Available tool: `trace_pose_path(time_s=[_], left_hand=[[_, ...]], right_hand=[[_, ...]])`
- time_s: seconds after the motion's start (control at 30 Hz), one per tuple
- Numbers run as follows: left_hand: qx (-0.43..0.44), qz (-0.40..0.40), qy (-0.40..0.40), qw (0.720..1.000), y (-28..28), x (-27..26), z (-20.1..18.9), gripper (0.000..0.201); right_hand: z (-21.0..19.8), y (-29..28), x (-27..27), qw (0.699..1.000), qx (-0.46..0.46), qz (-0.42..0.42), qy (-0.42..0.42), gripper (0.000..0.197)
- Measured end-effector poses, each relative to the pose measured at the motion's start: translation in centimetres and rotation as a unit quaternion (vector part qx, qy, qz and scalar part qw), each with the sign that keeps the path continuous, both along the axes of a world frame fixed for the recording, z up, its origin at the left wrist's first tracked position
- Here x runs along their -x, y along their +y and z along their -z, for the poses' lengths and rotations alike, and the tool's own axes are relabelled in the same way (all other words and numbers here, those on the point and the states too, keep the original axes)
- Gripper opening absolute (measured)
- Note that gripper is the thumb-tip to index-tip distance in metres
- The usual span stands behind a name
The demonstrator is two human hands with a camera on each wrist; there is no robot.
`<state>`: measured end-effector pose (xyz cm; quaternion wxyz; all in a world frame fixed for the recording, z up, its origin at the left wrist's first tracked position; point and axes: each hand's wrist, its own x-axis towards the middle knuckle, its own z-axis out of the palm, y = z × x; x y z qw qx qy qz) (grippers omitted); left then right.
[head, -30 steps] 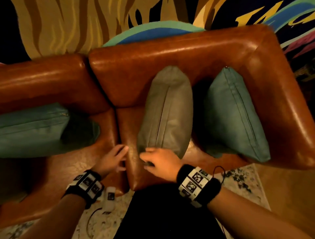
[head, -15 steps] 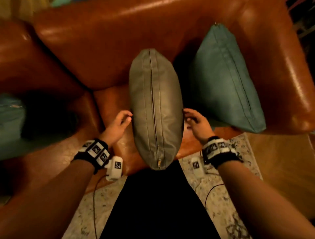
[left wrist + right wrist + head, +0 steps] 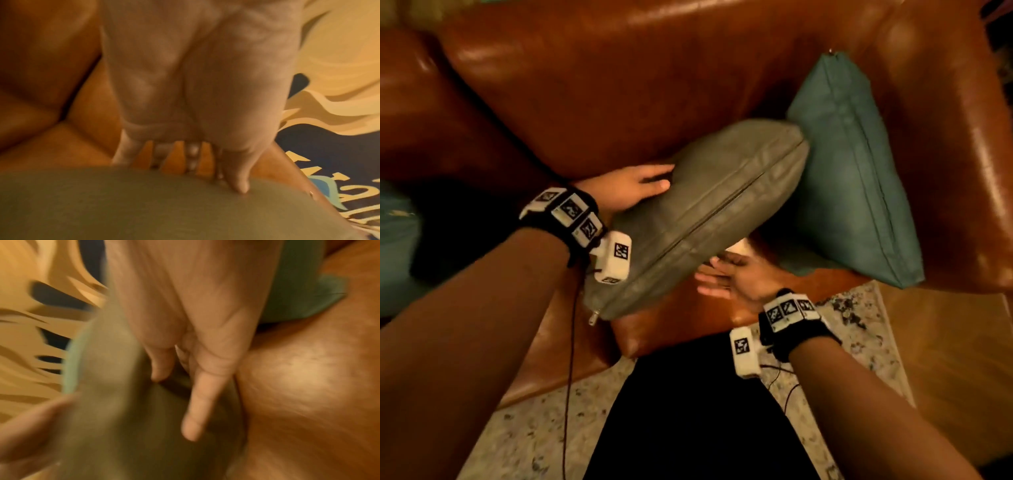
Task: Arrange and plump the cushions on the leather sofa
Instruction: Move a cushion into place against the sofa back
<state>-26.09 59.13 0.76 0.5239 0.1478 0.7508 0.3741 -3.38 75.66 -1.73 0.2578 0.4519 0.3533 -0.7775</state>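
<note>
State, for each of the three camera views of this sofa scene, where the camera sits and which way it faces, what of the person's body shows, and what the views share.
Head: worn on the head, facing down at the leather sofa; both forearms, left hand and right hand flank the grey cushion.
Left wrist: looks along the open left hand onto the grey cushion.
Right wrist: blurred; looks along the open right hand beside the grey cushion.
Shared: grey cushion in all three; teal cushion in head and right wrist.
</note>
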Motion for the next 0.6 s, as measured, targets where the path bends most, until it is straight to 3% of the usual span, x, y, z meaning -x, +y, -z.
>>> trace_pose_path(time_s=[0.07, 0.1, 0.17, 0.23, 0.33, 0.4, 0.47, 0.53, 0.6], left_hand=[[0.07, 0.053, 0.052, 0.995, -1.2, 1.9, -0.8, 0.078], [0.081, 0.048, 0.066, 0.993, -2.3, 1.9, -1.3, 0.079], [0.062, 0.033, 0.103, 0.992, -4.7, 1.0, -2.0, 0.072], [0.033, 0.022, 0.139, 0.989, -7.3, -1.3, -2.0, 0.063], [0.018, -0.036, 0.117, 0.992, -11.0, -4.7, -0.7, 0.054], [0.053, -0.068, 0.125, 0.988, -12.4, -6.6, 0.0, 0.055], [0.113, -0.163, 0.153, 0.968, -13.3, -8.4, 1.1, 0.067], [0.162, -0.383, 0.072, 0.907, -13.7, -9.6, 1.7, 0.076], [0.127, -0.542, -0.069, 0.828, -13.4, -10.1, 1.8, 0.056]], right_hand=[[-0.5, 0.9, 1.3, 0.998, -0.047, 0.017, 0.026, 0.049], [-1.0, 2.1, 2.2, 0.993, -0.106, 0.035, 0.039, 0.069], [-2.0, 5.3, 4.7, 0.966, -0.25, 0.03, 0.054, 0.113], [-3.1, 8.1, 7.6, 0.936, -0.344, 0.003, 0.078, 0.125], [-3.7, 11.3, 13.0, 0.913, -0.395, -0.03, 0.1, 0.12], [-3.1, 12.6, 16.0, 0.902, -0.413, -0.062, 0.108, 0.113], [-2.4, 12.6, 17.8, 0.876, -0.448, -0.119, 0.134, 0.076], [-2.3, 12.0, 18.2, 0.834, -0.506, -0.153, 0.158, 0.03], [-2.7, 12.1, 18.0, 0.835, -0.511, -0.145, 0.142, 0.008]])
